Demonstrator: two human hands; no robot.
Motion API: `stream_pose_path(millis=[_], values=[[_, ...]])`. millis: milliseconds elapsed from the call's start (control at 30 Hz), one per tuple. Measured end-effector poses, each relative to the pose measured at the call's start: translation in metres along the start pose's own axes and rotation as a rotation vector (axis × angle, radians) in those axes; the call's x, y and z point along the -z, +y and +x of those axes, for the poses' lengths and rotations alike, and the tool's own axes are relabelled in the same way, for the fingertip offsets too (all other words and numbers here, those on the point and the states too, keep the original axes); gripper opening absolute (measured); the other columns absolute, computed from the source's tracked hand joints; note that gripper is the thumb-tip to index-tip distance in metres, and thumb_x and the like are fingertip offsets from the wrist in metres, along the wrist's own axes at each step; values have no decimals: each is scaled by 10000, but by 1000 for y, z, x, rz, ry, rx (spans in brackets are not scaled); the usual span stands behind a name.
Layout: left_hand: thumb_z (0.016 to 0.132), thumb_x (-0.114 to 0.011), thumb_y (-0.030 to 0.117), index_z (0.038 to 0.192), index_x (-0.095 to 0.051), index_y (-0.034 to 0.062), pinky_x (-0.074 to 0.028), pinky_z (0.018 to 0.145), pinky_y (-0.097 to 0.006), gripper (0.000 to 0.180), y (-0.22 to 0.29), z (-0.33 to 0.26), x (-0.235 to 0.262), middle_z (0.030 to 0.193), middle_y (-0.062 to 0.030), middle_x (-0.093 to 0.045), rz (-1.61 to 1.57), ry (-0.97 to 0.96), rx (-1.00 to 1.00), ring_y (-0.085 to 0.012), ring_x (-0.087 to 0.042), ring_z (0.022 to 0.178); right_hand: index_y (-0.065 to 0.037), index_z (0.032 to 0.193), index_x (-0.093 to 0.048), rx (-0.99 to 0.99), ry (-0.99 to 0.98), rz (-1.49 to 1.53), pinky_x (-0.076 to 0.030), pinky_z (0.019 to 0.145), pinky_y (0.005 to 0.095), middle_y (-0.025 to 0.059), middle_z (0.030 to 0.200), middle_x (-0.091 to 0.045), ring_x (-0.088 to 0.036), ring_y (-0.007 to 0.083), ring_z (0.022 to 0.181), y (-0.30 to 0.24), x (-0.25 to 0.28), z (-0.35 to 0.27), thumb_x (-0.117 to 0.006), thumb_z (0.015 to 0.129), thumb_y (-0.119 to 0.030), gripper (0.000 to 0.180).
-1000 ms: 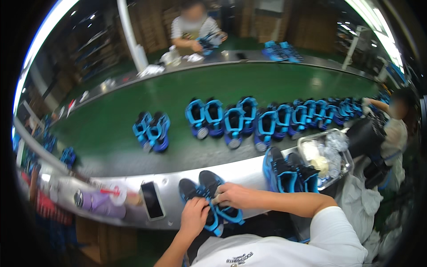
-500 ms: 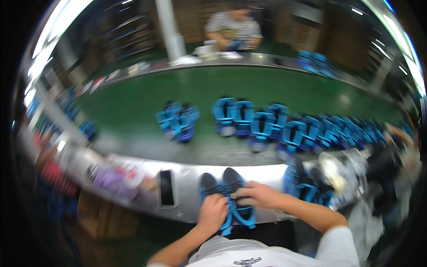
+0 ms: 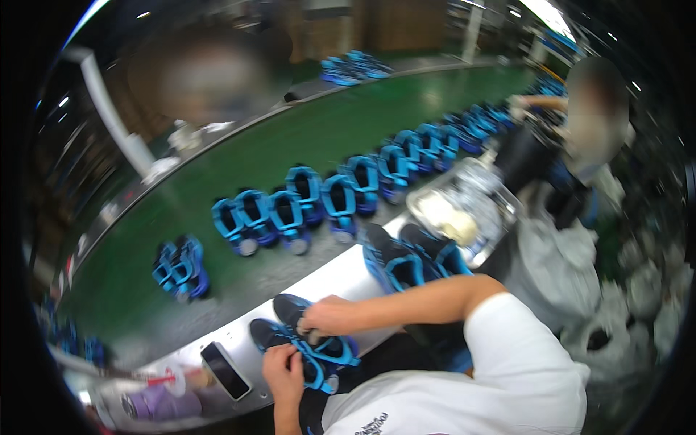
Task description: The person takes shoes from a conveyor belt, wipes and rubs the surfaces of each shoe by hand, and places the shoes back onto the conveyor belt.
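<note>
A pair of black and bright-blue sports shoes lies side by side on the white ledge in front of me, toes pointing away. My left hand (image 3: 283, 373) is closed at the left shoe (image 3: 267, 334), fingers pinched at its upper near the opening. On the right shoe (image 3: 289, 306), my right hand (image 3: 328, 317) is bent over the lacing area, its fingers curled onto the upper. Something pale covers its fingertips; exactly what they pinch is hidden. Another pair of the same shoes (image 3: 395, 255) stands on the ledge to the right.
A green conveyor belt (image 3: 326, 134) carries a long row of matching shoes (image 3: 339, 203) and a separate pair (image 3: 181, 267). A phone (image 3: 226, 371) and a purple bottle (image 3: 161, 403) lie left. Right are a metal tray (image 3: 500, 233), grey plastic bags (image 3: 554, 264) and a co-worker (image 3: 598, 123).
My view has swung to the right, so the belt now slants and the tray and co-worker show more. Both hands stay at the same pair of shoes.
</note>
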State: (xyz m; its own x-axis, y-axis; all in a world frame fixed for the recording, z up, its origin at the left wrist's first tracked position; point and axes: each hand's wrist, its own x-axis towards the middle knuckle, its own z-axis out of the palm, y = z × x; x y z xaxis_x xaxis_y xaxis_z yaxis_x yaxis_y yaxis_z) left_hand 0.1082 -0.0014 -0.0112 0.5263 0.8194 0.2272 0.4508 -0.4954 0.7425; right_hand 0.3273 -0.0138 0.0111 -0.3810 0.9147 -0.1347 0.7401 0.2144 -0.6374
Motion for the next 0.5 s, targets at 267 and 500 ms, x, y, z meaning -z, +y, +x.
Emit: stream_pose_path(millis=[267, 500], values=[[885, -571, 123, 1073, -599, -7, -496, 719, -323, 231, 64, -2, -23, 1007, -148, -626, -324, -162, 243, -256, -605, 847, -173, 994, -740, 243, 31, 154, -452, 810, 403, 136, 904, -597, -541, 319, 958, 39, 6, -6, -723, 708, -196, 288], [986, -438, 51, 1273, -445, -82, -518, 798, -284, 316, 77, 0, -41, 1076, -161, -612, -808, -452, 558, -209, -637, 959, -85, 929, -716, 331, 159, 296, -488, 698, 410, 181, 868, -644, -621, 336, 806, 52, -5, -16, -722, 691, -186, 259]])
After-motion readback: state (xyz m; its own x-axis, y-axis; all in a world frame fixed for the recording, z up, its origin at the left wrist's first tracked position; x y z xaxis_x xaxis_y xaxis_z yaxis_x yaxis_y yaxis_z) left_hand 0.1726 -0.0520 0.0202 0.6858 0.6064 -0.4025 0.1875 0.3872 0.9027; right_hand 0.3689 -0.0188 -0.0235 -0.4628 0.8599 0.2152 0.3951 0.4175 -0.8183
